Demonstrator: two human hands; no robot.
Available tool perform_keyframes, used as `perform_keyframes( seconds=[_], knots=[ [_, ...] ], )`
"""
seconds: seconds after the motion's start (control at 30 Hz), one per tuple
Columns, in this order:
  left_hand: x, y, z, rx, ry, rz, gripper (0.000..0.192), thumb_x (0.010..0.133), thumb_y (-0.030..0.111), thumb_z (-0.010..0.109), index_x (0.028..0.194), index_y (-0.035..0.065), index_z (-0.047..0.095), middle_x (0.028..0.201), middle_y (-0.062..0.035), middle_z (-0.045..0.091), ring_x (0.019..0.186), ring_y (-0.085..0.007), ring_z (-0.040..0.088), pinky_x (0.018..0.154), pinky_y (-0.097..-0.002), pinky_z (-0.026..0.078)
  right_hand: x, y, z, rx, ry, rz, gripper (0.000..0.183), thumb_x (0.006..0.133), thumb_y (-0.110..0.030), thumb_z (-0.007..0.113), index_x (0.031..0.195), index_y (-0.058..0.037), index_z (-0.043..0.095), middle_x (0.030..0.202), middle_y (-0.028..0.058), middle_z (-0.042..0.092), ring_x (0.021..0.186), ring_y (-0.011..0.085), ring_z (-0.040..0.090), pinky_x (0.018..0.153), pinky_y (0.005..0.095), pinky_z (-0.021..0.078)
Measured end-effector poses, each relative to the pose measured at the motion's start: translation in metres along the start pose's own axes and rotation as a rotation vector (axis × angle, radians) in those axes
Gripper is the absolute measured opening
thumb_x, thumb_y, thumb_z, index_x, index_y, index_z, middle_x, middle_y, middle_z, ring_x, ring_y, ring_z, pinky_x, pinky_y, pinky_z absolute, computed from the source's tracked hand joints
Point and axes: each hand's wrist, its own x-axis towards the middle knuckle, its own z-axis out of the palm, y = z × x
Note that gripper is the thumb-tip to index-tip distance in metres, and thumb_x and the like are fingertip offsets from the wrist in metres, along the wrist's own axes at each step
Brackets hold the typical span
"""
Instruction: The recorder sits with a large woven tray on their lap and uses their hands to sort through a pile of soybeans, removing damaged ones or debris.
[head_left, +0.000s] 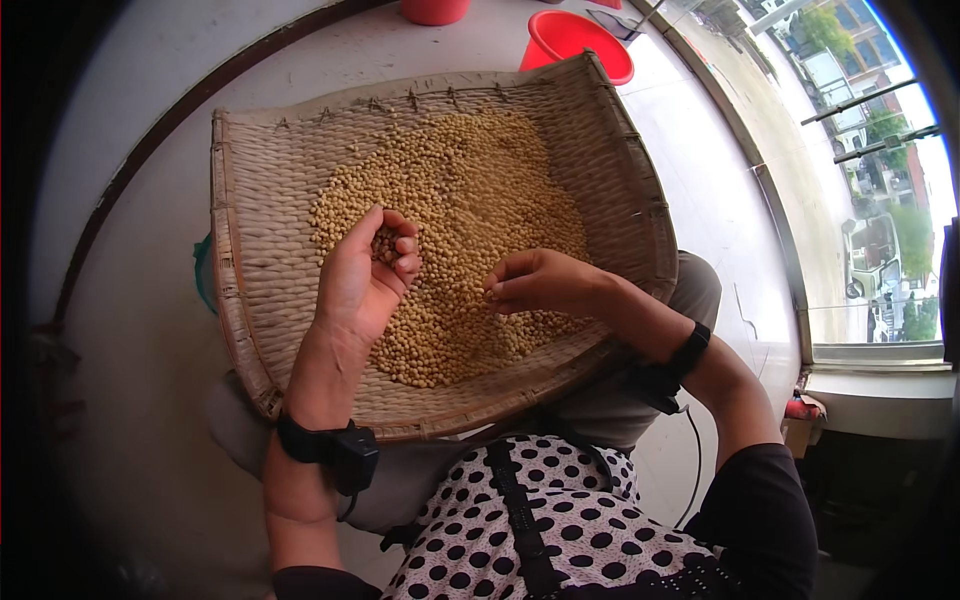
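A wide woven winnowing basket (274, 247) rests across my lap, its rim bound with cane. Pale yellow soybeans (480, 180) lie spread over its middle. My left hand (367, 277) is palm up above the beans, its fingers curled around a small heap of darker, brownish beans (385, 246). Lower and to the right, my right hand (544, 281) reaches down to the soybeans, thumb and fingertips pinched together. Something small and pale shows at those fingertips, too small to make out; it may be a bean.
Beyond the basket's far edge stand a red plastic bucket (581, 45) and a second red container (435, 9) on the pale floor (150, 225). Something green (202, 274) shows past the basket's left side. Glass panes (825, 187) line the right. A cable (697, 465) hangs by my right arm.
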Motion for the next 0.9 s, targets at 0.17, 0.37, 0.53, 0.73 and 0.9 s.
perform_keyframes(
  seconds=[0.17, 0.37, 0.53, 0.73, 0.9],
  knots=[
    [0.003, 0.002, -0.003, -0.014, 0.009, -0.013, 0.021, 0.100, 0.022, 0.048, 0.092, 0.0033, 0.054, 0.086, -0.0076, 0.057, 0.072, -0.0144, 0.052, 0.058, -0.0256, 0.045, -0.005, -0.018, 0.010, 0.541, -0.226, -0.075, 0.034, 0.100, -0.019, 0.046, 0.123, 0.0057, 0.053, 0.124, 0.0175, 0.057, 0.115, 0.0260, 0.057, 0.101, 0.0362, 0.0471],
    [0.003, 0.004, -0.004, 0.017, 0.034, 0.008, 0.021, 0.100, 0.023, 0.048, 0.094, 0.0034, 0.054, 0.086, -0.0070, 0.057, 0.073, -0.0143, 0.052, 0.058, -0.0252, 0.044, 0.002, -0.025, 0.010, 0.740, -0.379, -0.072, 0.042, 0.102, -0.022, 0.037, 0.128, 0.0090, 0.046, 0.127, 0.0215, 0.053, 0.121, 0.0317, 0.051, 0.107, 0.0422, 0.0410],
    [0.003, 0.001, 0.003, 0.074, 0.083, -0.028, 0.023, 0.099, 0.026, 0.049, 0.090, 0.0059, 0.055, 0.082, -0.0053, 0.056, 0.066, -0.0113, 0.049, 0.053, -0.0232, 0.040, 0.001, -0.028, 0.009, 0.713, -0.384, -0.089, 0.043, 0.102, -0.022, 0.038, 0.132, 0.0069, 0.043, 0.131, 0.0203, 0.051, 0.124, 0.0309, 0.050, 0.107, 0.0400, 0.0414],
    [0.007, 0.000, -0.004, 0.112, 0.045, -0.111, 0.023, 0.099, 0.027, 0.051, 0.091, 0.0058, 0.056, 0.078, -0.0030, 0.053, 0.059, -0.0083, 0.043, 0.044, -0.0195, 0.032, 0.001, -0.028, 0.009, 0.783, -0.338, -0.139, 0.035, 0.100, -0.013, 0.042, 0.128, 0.0075, 0.044, 0.123, 0.0205, 0.054, 0.119, 0.0295, 0.054, 0.104, 0.0398, 0.0450],
    [0.009, 0.000, -0.004, 0.113, 0.094, -0.114, 0.022, 0.099, 0.027, 0.051, 0.091, 0.0057, 0.054, 0.079, -0.0035, 0.050, 0.059, -0.0086, 0.042, 0.044, -0.0196, 0.032, -0.005, -0.035, 0.011, 0.803, -0.337, -0.143, 0.031, 0.099, -0.009, 0.042, 0.125, 0.0075, 0.046, 0.122, 0.0201, 0.055, 0.118, 0.0286, 0.054, 0.103, 0.0383, 0.0463]
  ],
)
